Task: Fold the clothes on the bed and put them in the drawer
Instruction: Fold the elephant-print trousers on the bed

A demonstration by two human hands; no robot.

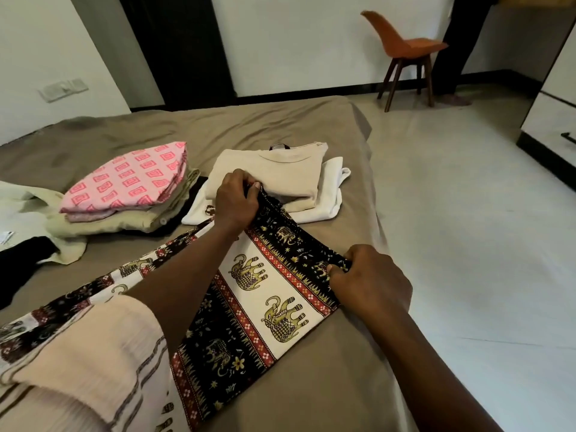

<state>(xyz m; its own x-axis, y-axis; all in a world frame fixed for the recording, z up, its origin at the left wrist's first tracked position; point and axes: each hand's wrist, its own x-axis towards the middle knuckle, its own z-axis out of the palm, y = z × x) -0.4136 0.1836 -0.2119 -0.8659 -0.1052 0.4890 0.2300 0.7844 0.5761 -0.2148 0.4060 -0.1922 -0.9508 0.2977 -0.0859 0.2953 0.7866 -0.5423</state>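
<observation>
We pinch the elephant-print garment (265, 294), spread on the bed (311, 385), by its dark edge: left hand (235, 201) at the far end, right hand (372, 283) nearer (both with fingers curled).

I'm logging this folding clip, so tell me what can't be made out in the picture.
Elephant-print cloth: head view, its left end lies under the sleeve and runs off the frame.
Black garment: head view, cut by the left edge.
Dark item: head view, hidden behind the cream top, only a sliver shows.
Cabinet: head view, cut by the right edge.
</observation>
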